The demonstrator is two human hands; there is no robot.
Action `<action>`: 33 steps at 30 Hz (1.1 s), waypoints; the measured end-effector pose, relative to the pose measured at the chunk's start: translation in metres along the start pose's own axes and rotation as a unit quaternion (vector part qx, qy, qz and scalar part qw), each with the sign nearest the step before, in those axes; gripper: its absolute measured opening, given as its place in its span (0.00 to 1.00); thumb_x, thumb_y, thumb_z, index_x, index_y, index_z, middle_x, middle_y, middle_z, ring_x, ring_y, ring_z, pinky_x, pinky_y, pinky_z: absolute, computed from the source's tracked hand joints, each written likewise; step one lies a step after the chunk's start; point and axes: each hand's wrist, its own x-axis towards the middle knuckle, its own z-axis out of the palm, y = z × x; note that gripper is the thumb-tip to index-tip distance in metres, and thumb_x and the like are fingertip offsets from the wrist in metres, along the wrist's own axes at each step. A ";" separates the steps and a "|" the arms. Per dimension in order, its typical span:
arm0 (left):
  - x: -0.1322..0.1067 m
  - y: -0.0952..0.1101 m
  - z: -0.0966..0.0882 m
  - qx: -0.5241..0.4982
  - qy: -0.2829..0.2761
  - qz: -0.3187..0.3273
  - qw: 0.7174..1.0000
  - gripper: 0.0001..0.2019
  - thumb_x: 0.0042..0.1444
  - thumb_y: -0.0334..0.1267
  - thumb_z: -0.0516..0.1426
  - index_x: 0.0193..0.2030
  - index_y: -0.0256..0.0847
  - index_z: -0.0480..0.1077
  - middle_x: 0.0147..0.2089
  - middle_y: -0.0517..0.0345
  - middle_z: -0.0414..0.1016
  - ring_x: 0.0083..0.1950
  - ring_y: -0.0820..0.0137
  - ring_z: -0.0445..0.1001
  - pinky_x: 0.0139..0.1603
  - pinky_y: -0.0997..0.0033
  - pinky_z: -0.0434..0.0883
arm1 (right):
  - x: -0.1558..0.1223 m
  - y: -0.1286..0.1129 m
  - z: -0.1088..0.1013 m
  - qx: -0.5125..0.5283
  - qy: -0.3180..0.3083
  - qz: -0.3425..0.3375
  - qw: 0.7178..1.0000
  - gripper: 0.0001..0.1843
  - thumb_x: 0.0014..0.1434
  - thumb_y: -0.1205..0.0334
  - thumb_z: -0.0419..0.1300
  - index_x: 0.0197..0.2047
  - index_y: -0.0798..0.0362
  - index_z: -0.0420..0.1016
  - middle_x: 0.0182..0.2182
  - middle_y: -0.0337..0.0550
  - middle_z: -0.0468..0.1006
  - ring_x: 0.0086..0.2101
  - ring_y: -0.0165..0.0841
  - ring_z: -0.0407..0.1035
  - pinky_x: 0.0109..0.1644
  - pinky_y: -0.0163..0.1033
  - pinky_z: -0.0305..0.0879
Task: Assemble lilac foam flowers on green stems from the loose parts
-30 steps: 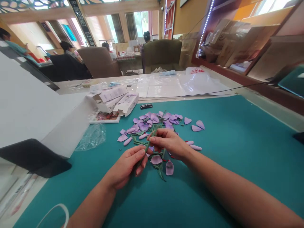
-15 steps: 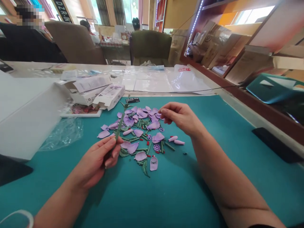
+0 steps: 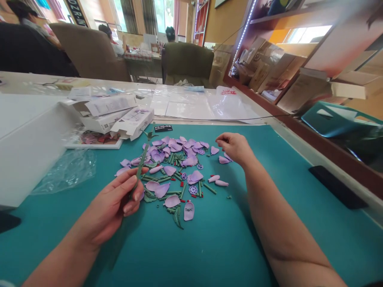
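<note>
Head view: left hand [image 3: 107,207] pinches a green stem [image 3: 140,167] above the teal mat [image 3: 227,247]; right hand [image 3: 235,148], loosely curled, empty, is near loose lilac petals [image 3: 169,170]. Risk: a careless wrist sweep could scatter the pieces.

Mat [image 3: 227,247] is flat teal, no pattern. Petals [image 3: 170,170] are lilac, some shading to a deeper purple. Stem [image 3: 140,167] is dark matte green, same as the short stem pieces [image 3: 209,188]. Tiny bits [image 3: 181,184] are red. Disc [image 3: 193,190] is purple with a spoked wheel pattern. Buds [image 3: 221,183] are pale pinkish lilac. Card [image 3: 163,128] is black with white lettering. Box [image 3: 131,122] is white with grey print. Armchair [image 3: 188,63] is olive green. Basket [image 3: 338,119] is teal.
</note>
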 end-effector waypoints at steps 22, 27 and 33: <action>0.003 -0.005 -0.002 -0.004 -0.007 0.006 1.000 0.13 0.50 0.41 0.63 0.41 0.42 0.69 0.20 0.66 0.65 0.16 0.80 0.53 0.16 0.81 0.53 | -0.008 -0.007 0.044 -0.074 -0.089 -0.018 0.993 0.08 0.53 0.70 0.56 0.33 0.53 0.76 0.33 0.46 0.80 0.36 0.37 0.71 0.38 0.37 0.61; 0.006 -0.007 -0.006 -0.022 -0.020 0.009 0.999 0.14 0.48 0.40 0.65 0.41 0.41 0.69 0.23 0.66 0.68 0.16 0.81 0.56 0.16 0.81 0.55 | -0.011 -0.026 0.036 0.039 -0.075 -0.034 0.996 0.08 0.50 0.71 0.56 0.33 0.52 0.74 0.29 0.38 0.78 0.31 0.30 0.70 0.35 0.33 0.63; 0.003 -0.010 -0.004 -0.034 -0.050 0.012 0.998 0.16 0.52 0.40 0.62 0.46 0.39 0.67 0.26 0.65 0.69 0.16 0.83 0.56 0.16 0.81 0.52 | -0.043 -0.082 0.031 0.424 -0.146 -0.057 0.892 0.07 0.48 0.59 0.64 0.31 0.52 0.76 0.23 0.37 0.76 0.25 0.30 0.70 0.30 0.36 0.67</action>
